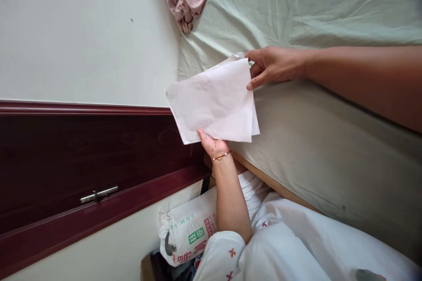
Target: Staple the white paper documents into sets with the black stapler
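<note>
A small stack of white paper sheets (211, 101) is held up over the side of the bed, its edges slightly fanned out at the lower right. My left hand (213, 144), with a red beaded bracelet on the wrist, grips the stack from below. Its thumb lies on the front, and its fingers are hidden behind the sheets. My right hand (270, 68) is at the upper right edge of the papers, thumb and fingertips closed on that edge. A clear, shiny corner shows behind the top of the stack.
The bed has a pale green sheet (296, 9), with a crumpled pink cloth (191, 2) on it. On the left stands a dark red wooden panel (66, 153) with a metal handle (99, 194). A printed white bag (187, 228) lies below, beside my clothed legs.
</note>
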A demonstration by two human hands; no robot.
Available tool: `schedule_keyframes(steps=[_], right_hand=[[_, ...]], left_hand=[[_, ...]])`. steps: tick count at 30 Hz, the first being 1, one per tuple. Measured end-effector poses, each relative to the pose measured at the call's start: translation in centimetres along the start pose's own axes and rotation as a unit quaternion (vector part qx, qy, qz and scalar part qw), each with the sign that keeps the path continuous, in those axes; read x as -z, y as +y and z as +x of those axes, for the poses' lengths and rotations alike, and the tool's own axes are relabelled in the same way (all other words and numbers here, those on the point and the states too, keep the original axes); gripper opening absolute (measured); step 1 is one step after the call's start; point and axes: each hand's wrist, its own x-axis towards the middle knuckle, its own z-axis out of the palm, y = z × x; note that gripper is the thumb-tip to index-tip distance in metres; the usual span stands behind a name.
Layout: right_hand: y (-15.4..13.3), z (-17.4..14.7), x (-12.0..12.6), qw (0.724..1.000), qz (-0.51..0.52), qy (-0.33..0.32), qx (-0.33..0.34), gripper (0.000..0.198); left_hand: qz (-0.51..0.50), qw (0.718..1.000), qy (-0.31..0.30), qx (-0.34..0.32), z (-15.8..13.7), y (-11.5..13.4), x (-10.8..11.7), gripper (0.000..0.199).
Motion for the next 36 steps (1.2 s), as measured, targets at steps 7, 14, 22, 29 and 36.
schedule_keyframes(steps=[7, 14, 22, 29, 36], right_hand=[[-0.4, -0.4, -0.6, 0.990, 0.142, 0.015, -0.018, 0.030], [-1.2, -0.5, 0.2, 0.971, 0.223, 0.080, 0.017, 0.038], [-1.0, -1.2, 0.0, 0.979, 0.200, 0.025, -0.031, 0.052], [-1.3, -1.1, -0.3, 0.998, 0.061, 0.006, -0.012, 0.044], [-3.5, -1.8, 0.9, 0.994, -0.107, 0.000, -0.006, 0.030]], left_hand=[[0.007, 0.996, -0.080, -0.025, -1.1, -1.5, -0.7, 0.059], [0.024, 0.994, -0.044, -0.099, 0.7, -0.3, 4.5, 0.023], [0.101, 0.980, -0.063, -0.158, 1.0, -1.4, 6.0, 0.056], [0.033, 0.981, -0.063, -0.180, 0.8, -0.5, 6.1, 0.051], [0.105, 0.971, -0.095, -0.191, 1.4, -1.4, 6.5, 0.071]])
